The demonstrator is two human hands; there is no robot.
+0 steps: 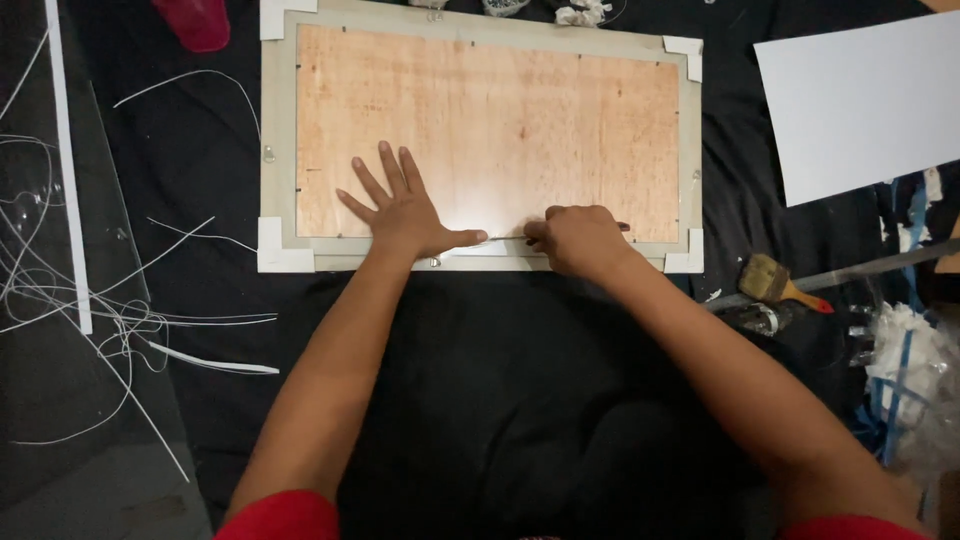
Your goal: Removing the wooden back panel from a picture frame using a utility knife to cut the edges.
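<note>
A picture frame (pixel 276 150) lies face down on black cloth, its wooden backing board (pixel 500 120) up and white protectors on its corners. My left hand (pixel 400 210) presses flat on the board near the frame's near edge, fingers spread. My right hand (pixel 578 240) is closed around a thin dark tool (pixel 508 238) whose tip points left along the near edge, toward my left thumb.
A paintbrush with a red-tipped handle (pixel 780 283) lies to the right of the frame. A white sheet (pixel 860 100) sits at the far right. Thin white strips (pixel 120 320) and a clear sheet lie at left. Crumpled plastic (pixel 910 370) is at the right edge. A red object (pixel 195 22) stands at the top left.
</note>
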